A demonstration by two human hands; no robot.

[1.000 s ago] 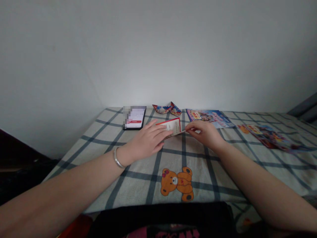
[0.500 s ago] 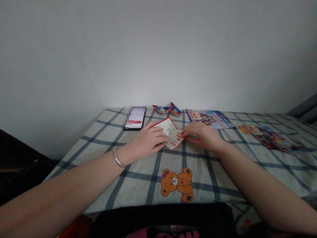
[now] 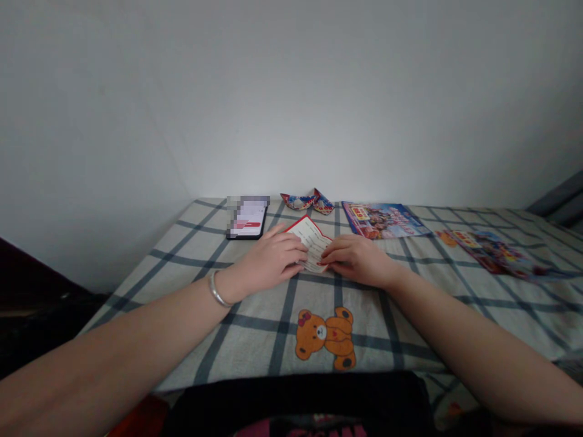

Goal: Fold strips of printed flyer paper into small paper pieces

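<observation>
A small creased sheet of paper [image 3: 310, 235], white with printed lines and a red edge, lies between my hands on the checked cloth. My left hand [image 3: 272, 257], with a silver bangle at the wrist, holds its left side down with bent fingers. At the right side, my right hand [image 3: 357, 260] has its fingers curled over the paper's edge, pressing it inward. Both hands cover parts of the sheet, and the print is too small to read.
Behind my left hand lies a phone [image 3: 249, 218] with a lit screen. Two folded colourful paper pieces [image 3: 303, 201] sit near the wall. Two glossy leaflets, one nearer [image 3: 385, 220] and one farther right [image 3: 496, 252], lie on the checked cloth [image 3: 255, 346].
My right hand has moved left and slightly down over the paper. The red labels on its right part are now hidden. My left hand has hardly moved.
</observation>
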